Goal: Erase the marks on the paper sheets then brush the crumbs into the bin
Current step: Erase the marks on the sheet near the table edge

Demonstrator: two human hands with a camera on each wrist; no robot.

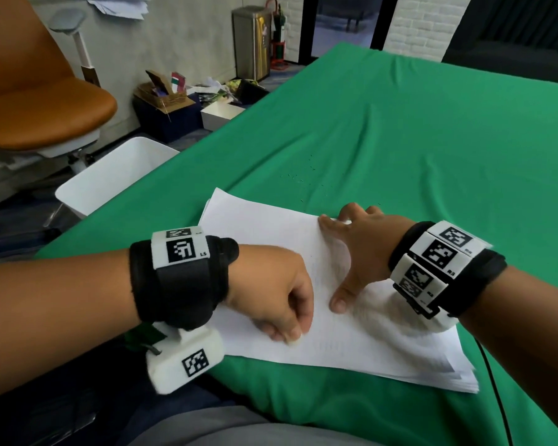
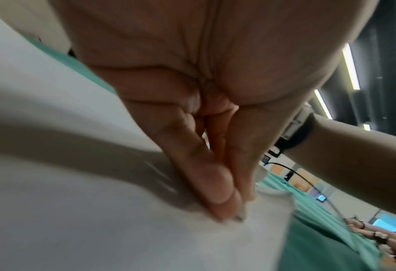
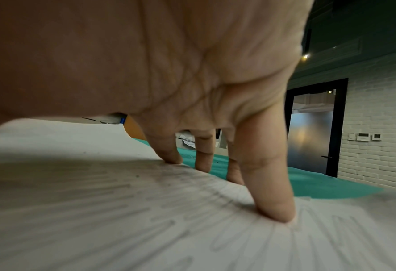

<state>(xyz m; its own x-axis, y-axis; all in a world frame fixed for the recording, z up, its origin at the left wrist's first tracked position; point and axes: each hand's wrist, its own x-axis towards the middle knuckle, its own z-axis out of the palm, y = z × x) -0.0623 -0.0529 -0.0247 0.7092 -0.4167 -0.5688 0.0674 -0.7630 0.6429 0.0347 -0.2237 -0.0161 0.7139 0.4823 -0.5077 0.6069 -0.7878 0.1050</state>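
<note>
**Entry: paper stack on green surface, both hands engaged**

Paper sheets [image 1: 351, 323]: stacked near the front edge of the green-clothed surface [image 1: 416, 130]. Left hand [image 1: 271, 294]: fingers curled, pinching a small white eraser [image 1: 294, 342] against the top sheet. Right hand [image 1: 358, 252]: spread wide, fingertips [image 3: 278, 212] pressing the stack. Bin [image 1: 110, 181]: white, beside the surface's left edge.

Head view only: bin, dark crumbs [image 1: 306, 175] on cloth beyond the stack. Right wrist view only: faint pencil strokes [image 3: 159, 199] across the sheet. Left wrist view: pinched fingertips; eraser barely discernible.
</note>
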